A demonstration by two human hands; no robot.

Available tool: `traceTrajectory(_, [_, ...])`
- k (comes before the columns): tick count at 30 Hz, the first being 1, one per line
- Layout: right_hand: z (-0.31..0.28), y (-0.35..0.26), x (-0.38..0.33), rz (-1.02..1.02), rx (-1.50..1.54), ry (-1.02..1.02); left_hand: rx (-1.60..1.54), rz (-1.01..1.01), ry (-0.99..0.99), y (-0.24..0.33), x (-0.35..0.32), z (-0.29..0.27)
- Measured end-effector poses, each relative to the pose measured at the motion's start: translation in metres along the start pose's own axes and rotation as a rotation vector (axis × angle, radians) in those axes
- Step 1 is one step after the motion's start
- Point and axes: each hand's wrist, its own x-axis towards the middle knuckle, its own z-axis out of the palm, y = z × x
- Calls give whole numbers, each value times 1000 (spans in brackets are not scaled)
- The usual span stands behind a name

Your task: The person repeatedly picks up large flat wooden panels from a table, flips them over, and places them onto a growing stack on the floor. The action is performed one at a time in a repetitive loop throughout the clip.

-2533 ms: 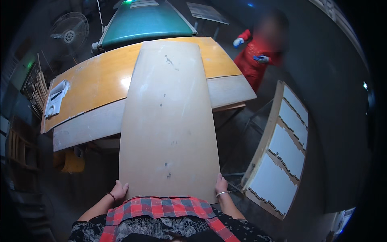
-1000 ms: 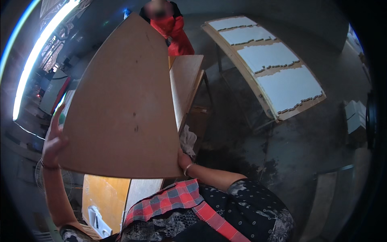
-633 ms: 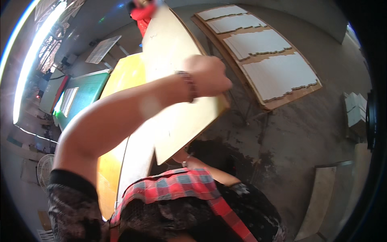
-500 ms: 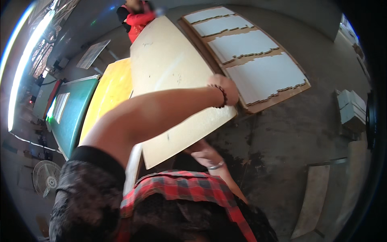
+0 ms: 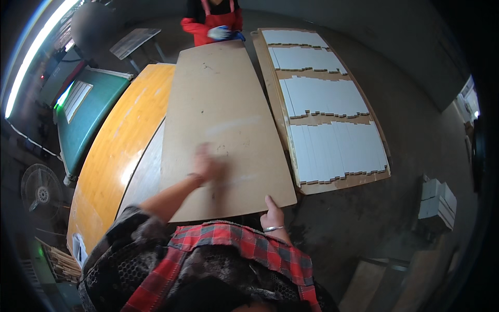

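In front of me lies a large, tan fibreboard sheet (image 5: pixel 223 104), with a few dark marks and pale streaks on its face. My right hand (image 5: pixel 272 214) grips its near edge close to the right corner, thumb on top and fingers hidden underneath. Over the near part of the sheet is my left hand (image 5: pixel 207 164), smeared by motion. Whether it touches the surface, or how its fingers are set, I cannot tell.
Beside the sheet, on the right, a brown board (image 5: pixel 347 183) bears rows of white strips (image 5: pixel 338 148). Left are an orange tabletop (image 5: pixel 119 130) and a green-topped table (image 5: pixel 99 112). At the far end stands a co-worker (image 5: pixel 215 23) in gloves. A white stack (image 5: pixel 436 205) sits right.
My left hand has drawn back from the sheet's right edge to above its near middle. My right hand's thumb now shows on top of the near edge. The view has shifted.
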Motion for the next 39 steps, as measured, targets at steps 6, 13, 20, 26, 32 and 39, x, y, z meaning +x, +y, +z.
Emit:
traceTrajectory(6, [-46,35,31,93,-7,-172,-401,-838,-317,-190,-96,-45])
traceTrajectory(13, [-13,-59,9,-471,-850,-462,-993,-1095,-180,-161,-88,-67])
traceTrajectory(20, [-38,-165,29,31,-99,-346,-1044,-1059,-49,-36,-55,-50])
traceTrajectory(26, [-125,-293,61,-93,-255,-439,-1129,-1079,-40,106,3,-2])
traceTrajectory(32, [-187,-380,95,78,-64,-283,-971,-973,-106,217,88,43])
traceTrajectory(39, [-288,-423,153,548,-501,-427,90,-537,-416,276,131,67])
